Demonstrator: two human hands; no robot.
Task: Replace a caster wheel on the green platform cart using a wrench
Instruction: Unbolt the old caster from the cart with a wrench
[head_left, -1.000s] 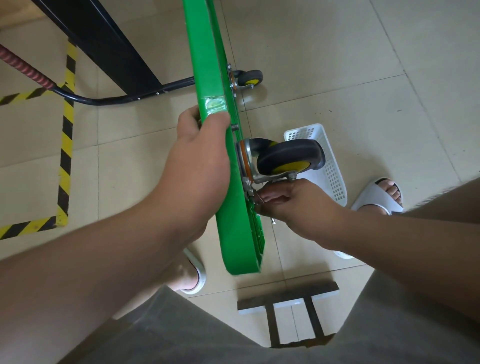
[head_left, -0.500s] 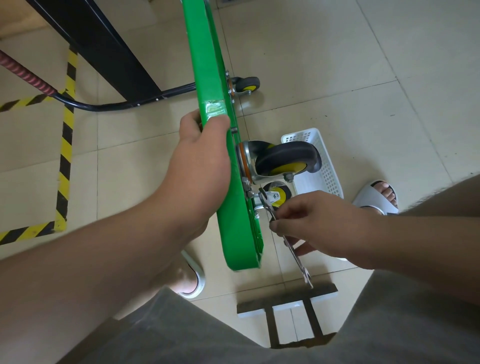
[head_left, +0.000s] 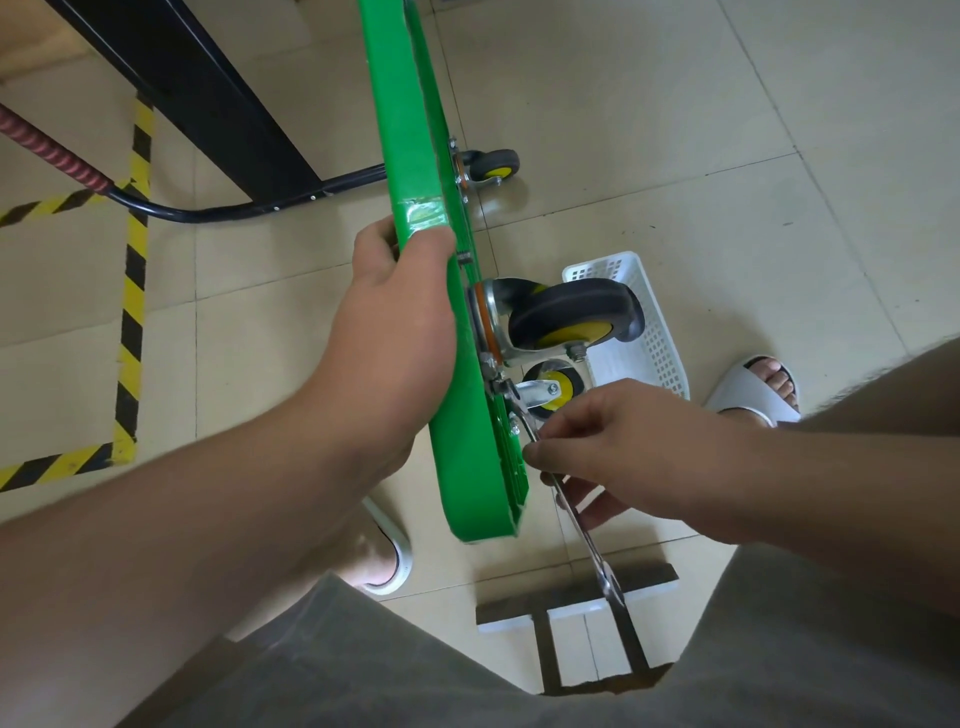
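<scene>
- The cart (head_left: 467, 467) stands on its edge on the floor (head_left: 675, 156), underside facing right.
- The left hand (head_left: 400, 322) grips the cart's upper rim, with the thumb on the near side and the fingers curled over the far side.
- The right hand (head_left: 623, 447) pinches the wrench (head_left: 581, 530) by its shank.
- The wrench's head sits at a bolt just below the caster (head_left: 576, 312) plate.
- The caster is on the underside, near the cart's close end.
- A second wheel (head_left: 553, 392) shows just under it, beside a white basket (head_left: 660, 332).

Glossy green plastic cart deck (head_left: 415, 156), shiny metal wrench (head_left: 582, 519)
</scene>
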